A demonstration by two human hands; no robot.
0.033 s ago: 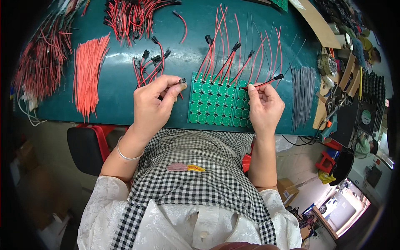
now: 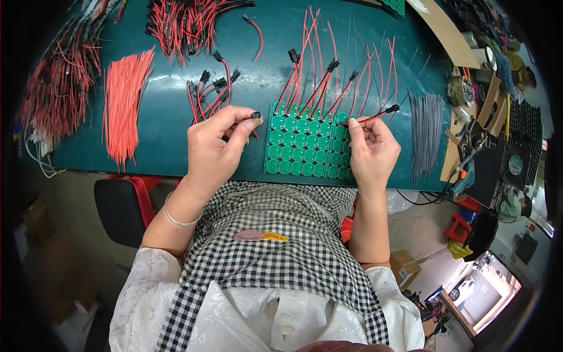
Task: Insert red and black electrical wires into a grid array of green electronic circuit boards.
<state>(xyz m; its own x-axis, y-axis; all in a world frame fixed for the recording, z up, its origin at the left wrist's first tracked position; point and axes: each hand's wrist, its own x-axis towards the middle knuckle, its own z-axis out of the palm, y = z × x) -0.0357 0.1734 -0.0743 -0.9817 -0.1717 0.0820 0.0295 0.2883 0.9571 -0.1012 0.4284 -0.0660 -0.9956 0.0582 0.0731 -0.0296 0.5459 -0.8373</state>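
A green circuit board panel (image 2: 300, 146), covered in rounded segments, lies near the table's front edge. Several red and black connector leads (image 2: 319, 97) and thin wires stick up from its far side. At the panel's right part, my right hand (image 2: 374, 151) pinches a red and black wire lead (image 2: 378, 115) between thumb and finger; its black plug points right. Left of the panel, my left hand (image 2: 218, 144) is closed on a connector lead, whose black plug (image 2: 256, 115) shows at the fingertips and whose red wire dips below. My fingers hide part of both leads.
Loose connector leads (image 2: 218, 85) lie beyond my left hand. Red wires (image 2: 126, 105) are bundled further left, with a larger heap of leads (image 2: 187, 26) at the back. Grey wires (image 2: 427, 135) lie right of my right hand. A hot glue gun (image 2: 463, 179) rests at the right edge.
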